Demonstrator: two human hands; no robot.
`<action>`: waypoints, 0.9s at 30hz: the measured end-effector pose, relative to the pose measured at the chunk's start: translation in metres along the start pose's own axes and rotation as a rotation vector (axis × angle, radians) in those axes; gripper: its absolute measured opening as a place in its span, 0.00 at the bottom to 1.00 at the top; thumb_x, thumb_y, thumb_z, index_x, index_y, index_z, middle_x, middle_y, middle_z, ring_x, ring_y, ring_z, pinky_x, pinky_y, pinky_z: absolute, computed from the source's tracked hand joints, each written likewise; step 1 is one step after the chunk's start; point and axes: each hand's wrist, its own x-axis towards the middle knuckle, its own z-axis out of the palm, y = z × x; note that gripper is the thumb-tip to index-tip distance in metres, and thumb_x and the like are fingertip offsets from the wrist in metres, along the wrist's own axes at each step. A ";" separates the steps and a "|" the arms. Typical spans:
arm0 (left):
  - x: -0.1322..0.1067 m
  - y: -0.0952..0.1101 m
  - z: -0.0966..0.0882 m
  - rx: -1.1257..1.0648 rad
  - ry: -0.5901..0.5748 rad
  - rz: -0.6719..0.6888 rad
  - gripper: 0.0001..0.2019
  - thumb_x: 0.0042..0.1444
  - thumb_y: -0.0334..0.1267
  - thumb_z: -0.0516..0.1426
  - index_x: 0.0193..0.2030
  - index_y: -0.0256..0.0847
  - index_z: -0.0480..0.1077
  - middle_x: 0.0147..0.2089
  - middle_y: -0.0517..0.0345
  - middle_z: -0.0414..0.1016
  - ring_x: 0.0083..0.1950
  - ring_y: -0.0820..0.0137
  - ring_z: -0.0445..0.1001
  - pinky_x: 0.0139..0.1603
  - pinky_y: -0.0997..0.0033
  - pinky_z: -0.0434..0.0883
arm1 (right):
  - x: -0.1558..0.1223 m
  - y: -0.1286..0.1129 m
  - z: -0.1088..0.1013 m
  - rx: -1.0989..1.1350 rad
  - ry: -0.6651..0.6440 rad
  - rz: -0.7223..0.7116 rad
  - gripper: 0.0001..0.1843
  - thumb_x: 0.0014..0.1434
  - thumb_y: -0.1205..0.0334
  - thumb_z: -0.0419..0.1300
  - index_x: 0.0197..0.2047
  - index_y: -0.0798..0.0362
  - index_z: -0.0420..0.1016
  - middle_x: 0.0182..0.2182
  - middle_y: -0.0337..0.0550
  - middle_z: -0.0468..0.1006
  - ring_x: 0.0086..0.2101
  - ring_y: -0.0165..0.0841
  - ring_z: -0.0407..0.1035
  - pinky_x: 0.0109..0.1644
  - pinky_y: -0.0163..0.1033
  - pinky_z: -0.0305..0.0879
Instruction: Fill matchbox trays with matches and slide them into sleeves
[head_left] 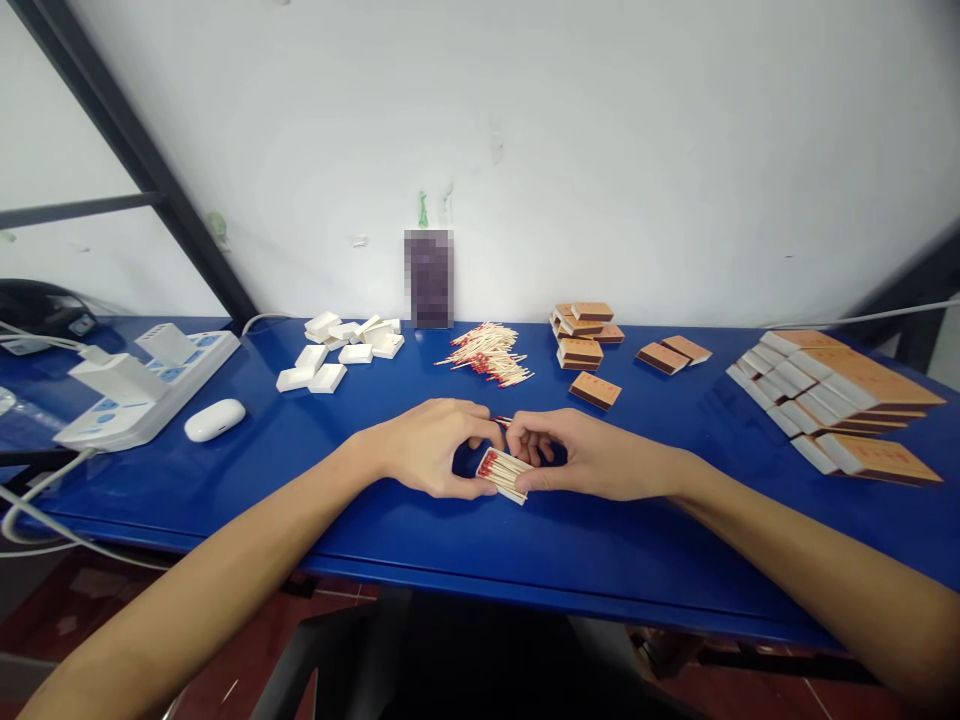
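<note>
Between my two hands is a small white matchbox tray filled with red-tipped matches. My left hand grips the tray's left end between thumb and fingers. On the right end, my right hand presses its thumb over the match sticks, fingers curled behind. A few red match tips show just beyond my fingertips. Farther back lies a loose pile of matches. Several white trays are scattered to its left, and orange matchbox sleeves lie to its right.
Stacked matchboxes occupy the right side of the blue table. At left are a white power strip with plugs and cables, and a white earbud case. A pixelated dark rectangle stands against the wall.
</note>
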 end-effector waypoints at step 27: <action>0.008 0.006 0.013 0.026 0.154 -0.024 0.28 0.52 0.65 0.58 0.44 0.41 0.72 0.30 0.63 0.69 0.30 0.71 0.67 0.35 0.70 0.59 | 0.014 0.011 -0.019 -0.335 0.115 0.279 0.14 0.55 0.53 0.59 0.38 0.54 0.78 0.32 0.43 0.77 0.31 0.34 0.69 0.33 0.37 0.63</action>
